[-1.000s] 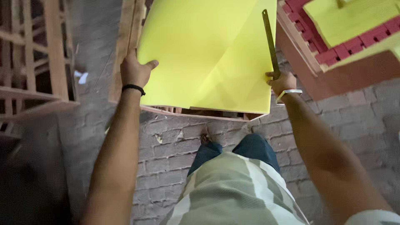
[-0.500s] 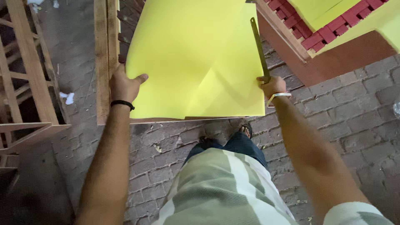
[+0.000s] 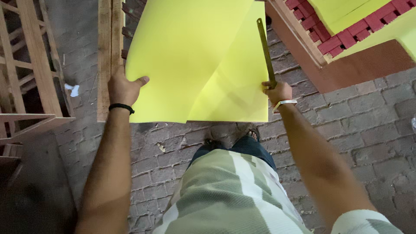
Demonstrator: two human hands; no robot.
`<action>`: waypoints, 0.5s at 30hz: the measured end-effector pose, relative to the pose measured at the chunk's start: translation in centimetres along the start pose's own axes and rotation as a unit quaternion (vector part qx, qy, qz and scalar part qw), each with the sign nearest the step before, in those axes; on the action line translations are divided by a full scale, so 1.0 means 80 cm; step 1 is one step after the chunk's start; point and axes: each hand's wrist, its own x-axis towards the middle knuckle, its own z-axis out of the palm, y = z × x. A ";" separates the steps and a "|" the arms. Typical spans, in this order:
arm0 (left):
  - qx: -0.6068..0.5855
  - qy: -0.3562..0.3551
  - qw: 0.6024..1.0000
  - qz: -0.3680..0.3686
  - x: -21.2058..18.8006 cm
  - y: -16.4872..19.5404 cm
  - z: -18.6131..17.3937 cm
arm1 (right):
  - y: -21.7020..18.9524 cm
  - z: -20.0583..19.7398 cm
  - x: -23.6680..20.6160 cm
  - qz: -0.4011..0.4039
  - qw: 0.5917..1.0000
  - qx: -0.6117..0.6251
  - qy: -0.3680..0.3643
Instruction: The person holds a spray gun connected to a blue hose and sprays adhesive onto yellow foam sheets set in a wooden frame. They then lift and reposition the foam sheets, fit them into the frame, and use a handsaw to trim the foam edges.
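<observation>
Yellow foam sheet (image 3: 190, 56) held at both edges.
My left hand (image 3: 123, 89) grips its left edge beside a wooden frame (image 3: 108, 52); my right hand (image 3: 277, 92) pinches sheet and metal ruler (image 3: 265, 47).

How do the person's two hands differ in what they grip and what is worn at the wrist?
The left hand grips only the left edge of the yellow sheet; the right hand grips the right edge together with a long, thin metal strip that stands up past the fingers. The left wrist wears a black band; the right wrist wears a pale, silvery band. Both hands hold the same sheet at about the same height above the brick floor.
</observation>
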 end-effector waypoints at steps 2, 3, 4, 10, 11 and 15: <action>0.011 0.007 1.000 0.012 0.000 0.003 -0.003 | 0.001 0.000 -0.001 0.001 1.000 0.014 0.003; 0.013 0.007 1.000 0.006 -0.001 0.004 -0.003 | 0.002 0.001 -0.001 0.001 1.000 0.012 0.005; 0.016 0.005 1.000 0.000 -0.001 0.005 -0.003 | 0.004 0.001 -0.001 0.002 1.000 0.011 0.007; 0.026 0.015 0.999 0.012 -0.007 0.006 -0.002 | 0.009 0.004 0.000 -0.086 0.996 -0.022 0.026; 0.023 0.017 0.999 0.015 -0.007 0.007 -0.002 | 0.010 0.005 0.000 -0.065 0.997 -0.024 0.021; 0.037 0.009 0.999 0.026 -0.009 0.008 -0.004 | 0.011 0.009 0.001 -0.081 0.995 -0.052 0.038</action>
